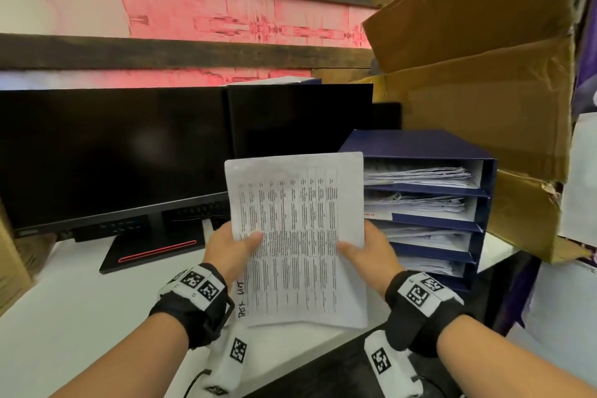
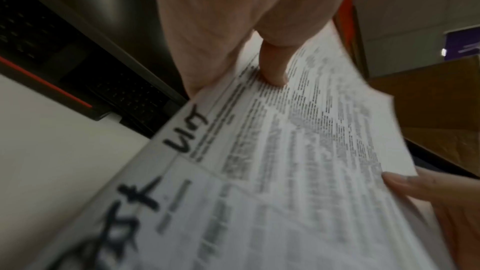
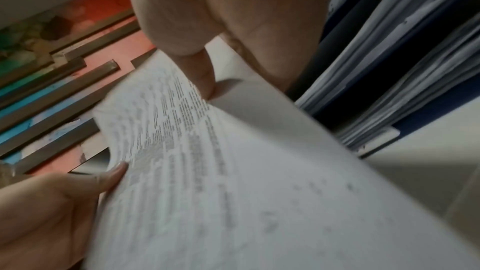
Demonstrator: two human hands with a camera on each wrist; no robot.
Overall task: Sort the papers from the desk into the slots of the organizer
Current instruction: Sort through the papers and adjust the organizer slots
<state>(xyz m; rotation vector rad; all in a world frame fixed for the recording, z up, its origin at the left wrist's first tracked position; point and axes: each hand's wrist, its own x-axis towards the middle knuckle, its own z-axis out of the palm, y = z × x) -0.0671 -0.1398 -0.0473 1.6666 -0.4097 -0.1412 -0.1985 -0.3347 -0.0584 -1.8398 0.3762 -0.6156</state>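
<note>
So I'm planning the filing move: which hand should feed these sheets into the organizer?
Right hand: it holds the papers on the organizer side; the left hand is farther away.

Head looks down; 2 wrists close (sharing the papers).

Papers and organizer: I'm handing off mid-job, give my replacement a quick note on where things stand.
Left hand grips the left edge of the printed papers, thumb on top.
Right hand grips their right edge the same way.
The papers are held up off the white desk, left of the blue organizer.
Done: all four visible slots already hold papers.
Left: slide this sheaf into a slot. Which one suits it, I cannot tell; the print is blurred.
</note>
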